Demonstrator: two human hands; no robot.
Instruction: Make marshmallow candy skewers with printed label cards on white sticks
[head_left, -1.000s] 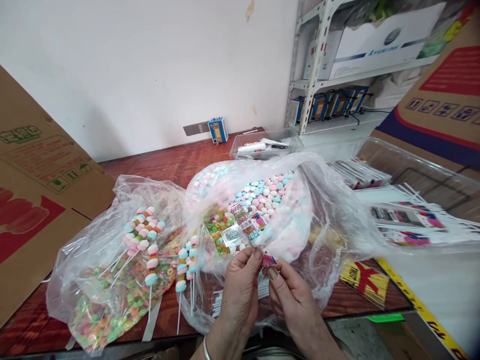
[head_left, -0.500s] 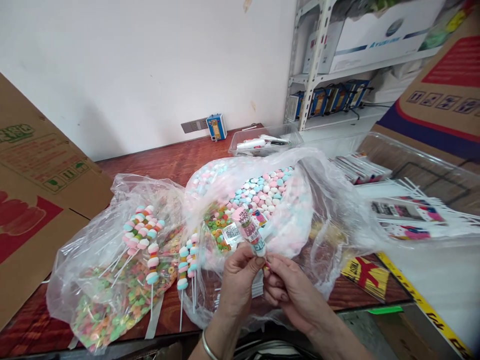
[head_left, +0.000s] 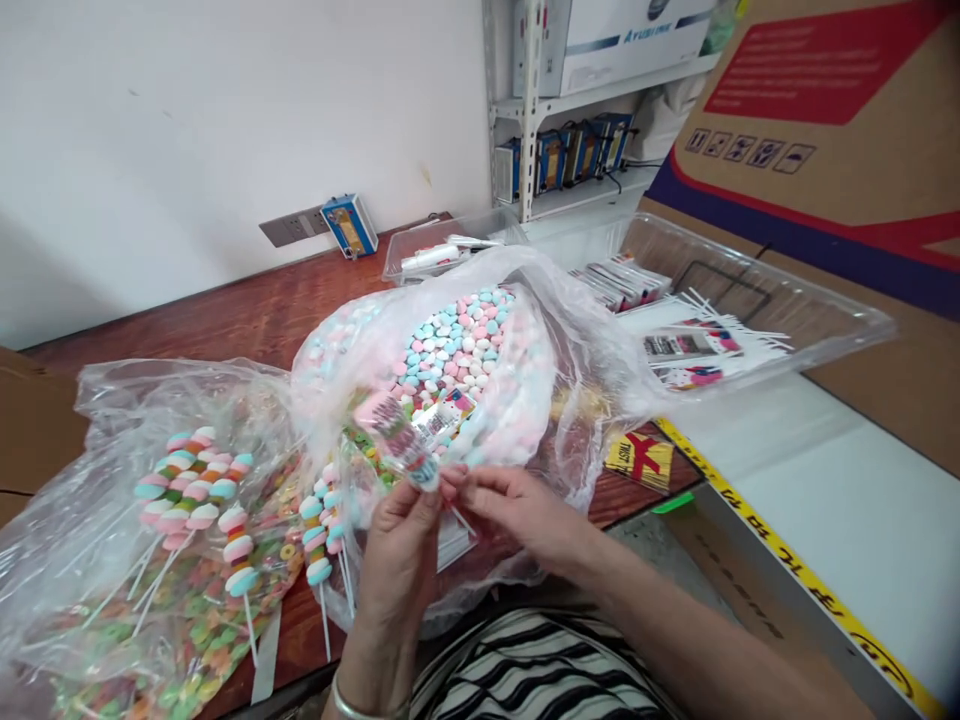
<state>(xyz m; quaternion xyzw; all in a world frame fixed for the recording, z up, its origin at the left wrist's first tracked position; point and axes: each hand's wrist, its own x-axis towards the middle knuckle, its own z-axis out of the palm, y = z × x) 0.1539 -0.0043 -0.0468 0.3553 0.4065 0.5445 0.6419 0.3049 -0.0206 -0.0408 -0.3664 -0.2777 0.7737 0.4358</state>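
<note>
1. Biggest thing in front of me is the clear plastic bag (head_left: 585, 400) heaped with pink, blue and white marshmallow pieces (head_left: 457, 345); thin crinkly film, soft puffy load, sitting on the red-brown wooden desk (head_left: 247, 310)
2. To its left a second clear bag (head_left: 97, 480) carries finished marshmallow skewers (head_left: 191, 485) over small ring-shaped candies; the skewer sticks look thin, white and stiff
3. On the right, a rigid transparent tray (head_left: 825, 310) holds wrapped, printed skewers with sticks poking out
4. Now the wrapped marshmallow skewer (head_left: 397, 440) itself, held up just in front of the big bag, tilted up to the left: glossy printed sleeve, likely slippery, squashy inside and very light I reckon, so the firm stick end is the place to grip, not the soft candy
5. My left hand (head_left: 401, 550) has its fingers clenched on the lower end of the sleeve
6. My right hand (head_left: 510, 505) pinches the same lower end, fingertips touching the left's
</note>
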